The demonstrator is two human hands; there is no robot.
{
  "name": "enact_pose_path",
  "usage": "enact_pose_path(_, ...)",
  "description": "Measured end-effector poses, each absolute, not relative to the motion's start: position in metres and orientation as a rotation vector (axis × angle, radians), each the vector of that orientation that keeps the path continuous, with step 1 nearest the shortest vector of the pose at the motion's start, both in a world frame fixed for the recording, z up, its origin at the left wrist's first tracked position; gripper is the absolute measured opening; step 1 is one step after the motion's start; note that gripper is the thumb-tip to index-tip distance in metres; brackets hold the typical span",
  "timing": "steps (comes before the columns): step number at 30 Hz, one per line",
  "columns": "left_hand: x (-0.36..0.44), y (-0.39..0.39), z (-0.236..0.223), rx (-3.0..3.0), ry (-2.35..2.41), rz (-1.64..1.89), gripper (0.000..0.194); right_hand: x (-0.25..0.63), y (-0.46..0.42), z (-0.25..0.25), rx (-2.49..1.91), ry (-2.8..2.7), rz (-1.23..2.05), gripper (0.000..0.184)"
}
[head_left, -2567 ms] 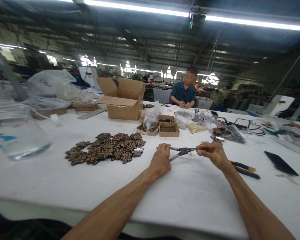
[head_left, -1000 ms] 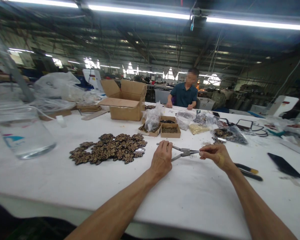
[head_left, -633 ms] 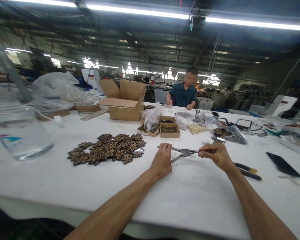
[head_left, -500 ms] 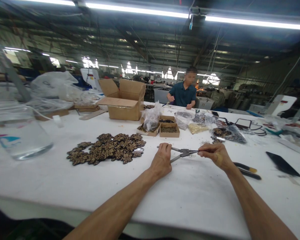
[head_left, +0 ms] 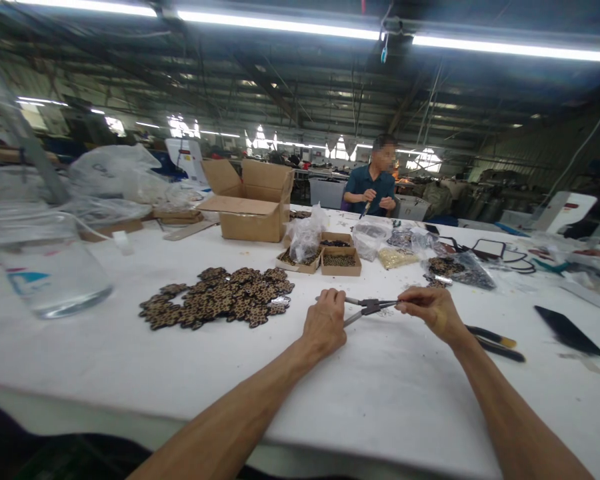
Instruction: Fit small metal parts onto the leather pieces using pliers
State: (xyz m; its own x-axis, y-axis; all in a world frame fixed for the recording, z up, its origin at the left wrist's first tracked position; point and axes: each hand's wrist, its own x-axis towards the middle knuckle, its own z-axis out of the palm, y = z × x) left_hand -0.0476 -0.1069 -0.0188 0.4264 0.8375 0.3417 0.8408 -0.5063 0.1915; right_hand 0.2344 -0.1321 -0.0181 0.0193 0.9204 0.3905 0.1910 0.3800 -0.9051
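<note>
My left hand (head_left: 325, 321) is wrapped round the handles of a pair of pliers (head_left: 371, 306), whose jaws point right. At the jaw tips, my right hand (head_left: 433, 311) pinches something too small to make out. Just right of that hand lies a second tool with dark and yellow handles (head_left: 497, 341), partly behind my wrist. A heap of leopard-print, flower-like pieces (head_left: 220, 297) spreads over the white table (head_left: 190, 373) to the left. Beyond my hands, a small cardboard box (head_left: 341, 261) holds many tiny metal parts.
A large open carton (head_left: 253, 217) stands behind the heap. On the left is a clear water jug (head_left: 55, 273). Plastic bags (head_left: 375, 239) lie across the table's middle; a dark flat object (head_left: 569, 330) lies at right. A co-worker (head_left: 371, 183) sits opposite.
My hands and the pliers hold almost the same pose. The view has shifted slightly. Across the table, the co-worker has raised both hands, one with a thin tool.
</note>
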Motion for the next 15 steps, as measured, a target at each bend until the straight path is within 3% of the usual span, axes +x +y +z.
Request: enact_pose_path(15, -0.0419, -0.1087, -0.0245, -2.550, -1.542, -0.667, 0.063, 0.2373, -0.1325, -0.0185, -1.054, -1.474, 0.772, 0.031)
